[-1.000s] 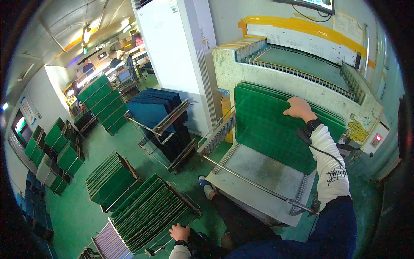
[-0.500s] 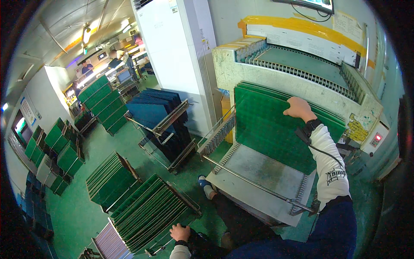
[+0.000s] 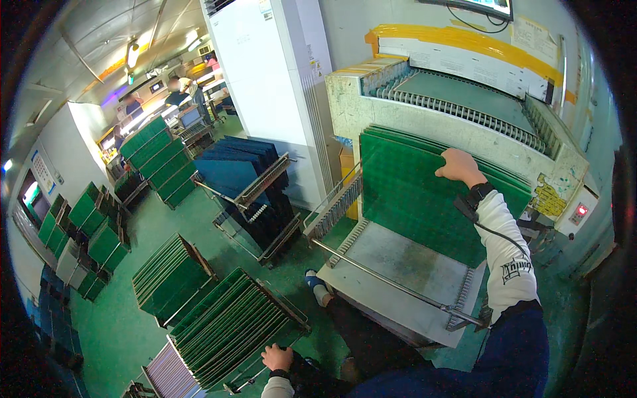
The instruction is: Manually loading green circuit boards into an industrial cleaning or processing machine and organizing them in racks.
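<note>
My right hand (image 3: 460,166) is closed over the top edge of a green flat panel (image 3: 418,199), the front one of several standing on edge in a slotted metal rack (image 3: 338,205). The thumb lies on the panel's near face, and the other fingers are partly hidden. Low in the view, my left hand (image 3: 277,358) has its fingers curled beside another rack (image 3: 251,379) filled with green panels (image 3: 232,325). Whatever it may hold is hidden under the fingers.
Behind the right-hand panels stands a pale machine (image 3: 438,119) with a row of rollers or slots. Blue panels (image 3: 239,169) fill a wheeled rack beside a tall white cabinet (image 3: 265,86). More racks of green panels (image 3: 156,159) stand at the left. People work far back.
Both of my hands and the panels stay in place. Far back, a person has shifted slightly.
</note>
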Tool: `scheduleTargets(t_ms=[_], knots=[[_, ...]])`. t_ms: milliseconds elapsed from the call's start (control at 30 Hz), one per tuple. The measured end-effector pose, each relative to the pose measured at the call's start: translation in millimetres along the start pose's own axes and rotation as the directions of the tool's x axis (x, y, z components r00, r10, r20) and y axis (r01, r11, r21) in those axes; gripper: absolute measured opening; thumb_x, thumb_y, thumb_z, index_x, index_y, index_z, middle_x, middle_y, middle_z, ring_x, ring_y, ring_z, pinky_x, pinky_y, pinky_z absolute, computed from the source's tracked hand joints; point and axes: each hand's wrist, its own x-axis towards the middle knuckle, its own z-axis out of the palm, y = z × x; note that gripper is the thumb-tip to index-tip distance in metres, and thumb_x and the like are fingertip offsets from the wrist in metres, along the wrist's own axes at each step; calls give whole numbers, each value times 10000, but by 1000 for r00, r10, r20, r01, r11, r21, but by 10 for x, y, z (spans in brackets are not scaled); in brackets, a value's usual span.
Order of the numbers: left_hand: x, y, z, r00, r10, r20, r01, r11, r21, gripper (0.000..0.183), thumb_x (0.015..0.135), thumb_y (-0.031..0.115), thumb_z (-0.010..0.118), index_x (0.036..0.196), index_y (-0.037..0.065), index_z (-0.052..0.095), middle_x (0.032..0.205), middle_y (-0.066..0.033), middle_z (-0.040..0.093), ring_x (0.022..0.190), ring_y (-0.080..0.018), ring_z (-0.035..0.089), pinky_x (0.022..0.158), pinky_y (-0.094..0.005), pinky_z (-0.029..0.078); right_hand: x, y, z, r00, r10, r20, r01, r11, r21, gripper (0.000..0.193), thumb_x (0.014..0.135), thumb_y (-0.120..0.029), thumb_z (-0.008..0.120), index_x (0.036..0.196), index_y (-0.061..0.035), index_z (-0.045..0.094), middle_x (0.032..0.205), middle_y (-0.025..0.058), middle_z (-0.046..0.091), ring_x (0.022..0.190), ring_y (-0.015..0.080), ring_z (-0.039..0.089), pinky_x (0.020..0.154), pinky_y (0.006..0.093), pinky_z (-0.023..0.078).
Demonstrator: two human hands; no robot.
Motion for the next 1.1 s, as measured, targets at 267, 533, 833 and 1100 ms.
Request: scheduleTargets(t_ms=[267,533,833,1100], knots=[[-2,-5,0,1000,-1,-4,1,1000,-2,468,752,409,688,1082,78,713,1153,-172,634,1120,-420,571,907,-543,503,-8,-10,5,1000,-7,-20,7,1000,7,492,728,-399,805,1059,-44,726,1129,185,710,1065,375,670,902,474,542],[-6,6,-8,1000,-6,-4,6,1000,-4,491,746,420,703,1100,80,714,1160,-169,636,1125,-416,571,910,-541,502,-13,-13,-14,1000,5,-7,-4,1000,12,503,722,-402,807,1059,-39,725,1121,189,711,1059,381,672,896,477,544],[-6,-6,9,1000,-9,4,9,1000,1,506,748,438,713,1112,85,714,1177,-164,624,1140,-409,563,916,-533,500,-2,-11,-11,1000,-2,2,2,1000,14,500,720,-409,804,1052,-43,727,1104,192,714,1056,380,674,900,480,543],[-8,14,-20,1000,-16,9,16,1000,9,503,749,438,719,1105,83,716,1186,-156,625,1144,-400,563,914,-523,505,17,26,28,1000,-17,-11,17,1000,-1,499,730,-418,792,1061,-50,724,1111,184,711,1066,378,668,909,482,539]])
